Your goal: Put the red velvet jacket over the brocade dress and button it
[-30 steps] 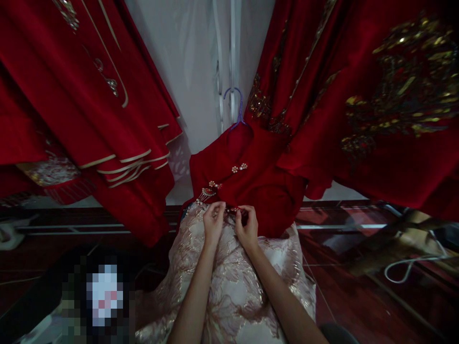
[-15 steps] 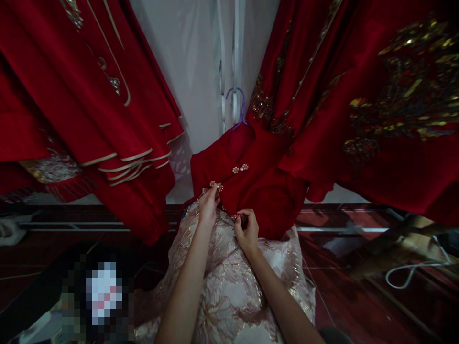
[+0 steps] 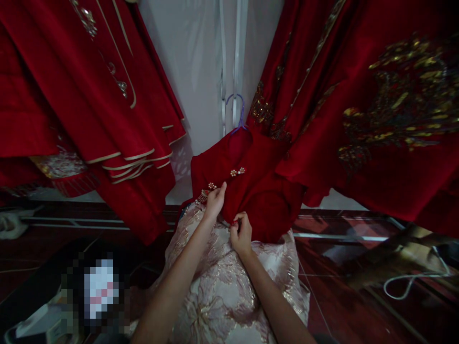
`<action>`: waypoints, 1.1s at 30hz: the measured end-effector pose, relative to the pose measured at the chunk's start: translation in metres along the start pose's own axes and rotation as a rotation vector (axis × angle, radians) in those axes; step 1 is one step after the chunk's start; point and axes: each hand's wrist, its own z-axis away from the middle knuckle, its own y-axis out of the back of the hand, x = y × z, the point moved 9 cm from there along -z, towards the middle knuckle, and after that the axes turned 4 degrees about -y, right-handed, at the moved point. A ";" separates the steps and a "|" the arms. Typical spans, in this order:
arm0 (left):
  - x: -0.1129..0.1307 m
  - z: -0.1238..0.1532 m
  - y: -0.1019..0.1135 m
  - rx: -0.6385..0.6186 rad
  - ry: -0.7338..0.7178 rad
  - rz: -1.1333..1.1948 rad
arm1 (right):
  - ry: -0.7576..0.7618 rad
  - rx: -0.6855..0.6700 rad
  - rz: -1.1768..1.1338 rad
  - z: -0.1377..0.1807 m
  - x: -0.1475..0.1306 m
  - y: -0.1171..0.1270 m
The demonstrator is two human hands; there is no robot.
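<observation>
The red velvet top (image 3: 258, 191) hangs on a purple hanger (image 3: 238, 112) straight ahead of both hands. Its front flap runs diagonally, with an upper pearl clasp (image 3: 238, 171) just above the left hand (image 3: 215, 203) and a lower pearl clasp (image 3: 211, 186) at that hand's fingertips. The top's lower edge bunches at the right hand (image 3: 241, 234), and a pale brocade skirt (image 3: 222, 286) with a gold pattern spreads beneath both wrists.

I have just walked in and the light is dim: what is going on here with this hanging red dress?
A person works with two bare hands on a dark red cloth top, hung on a purple hanger over a pale gold-patterned brocade skirt. The left hand lies on its front flap; the right hand pinches the lower edge.
</observation>
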 end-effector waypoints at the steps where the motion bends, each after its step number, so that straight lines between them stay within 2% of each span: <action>1: 0.017 -0.003 -0.002 -0.031 -0.082 -0.075 | 0.006 0.007 0.001 0.001 0.000 0.001; 4: 0.077 -0.015 -0.001 -0.002 -0.407 -0.291 | -0.001 0.009 0.009 0.002 0.002 0.002; 6: 0.109 -0.019 -0.009 -0.050 -0.606 -0.438 | -0.020 0.004 0.013 0.002 0.004 0.002; 9: 0.132 -0.023 -0.028 -0.197 -0.780 -0.643 | -0.034 0.020 0.005 0.004 0.006 0.002; 12: 0.138 -0.026 -0.038 -0.303 -0.815 -0.729 | -0.013 0.049 0.001 0.005 0.004 0.006; 16: 0.145 -0.031 -0.037 -0.353 -0.834 -0.669 | 0.001 0.154 0.042 -0.010 -0.014 0.026; 19: 0.145 -0.035 -0.033 -0.373 -0.845 -0.533 | 0.012 0.282 0.027 -0.044 -0.042 0.049; 22: 0.141 -0.035 -0.029 -0.382 -0.860 -0.419 | 0.059 0.303 -0.019 -0.094 -0.076 0.057; 25: 0.138 -0.034 -0.027 -0.393 -0.855 -0.397 | 0.113 0.235 -0.108 -0.144 -0.099 0.046; 28: 0.137 -0.036 -0.025 -0.372 -0.811 -0.394 | 0.072 0.134 -0.208 -0.182 -0.101 0.023; 33: 0.142 -0.030 -0.025 -0.337 -0.895 -0.502 | -0.081 -0.078 -0.523 -0.209 -0.087 -0.011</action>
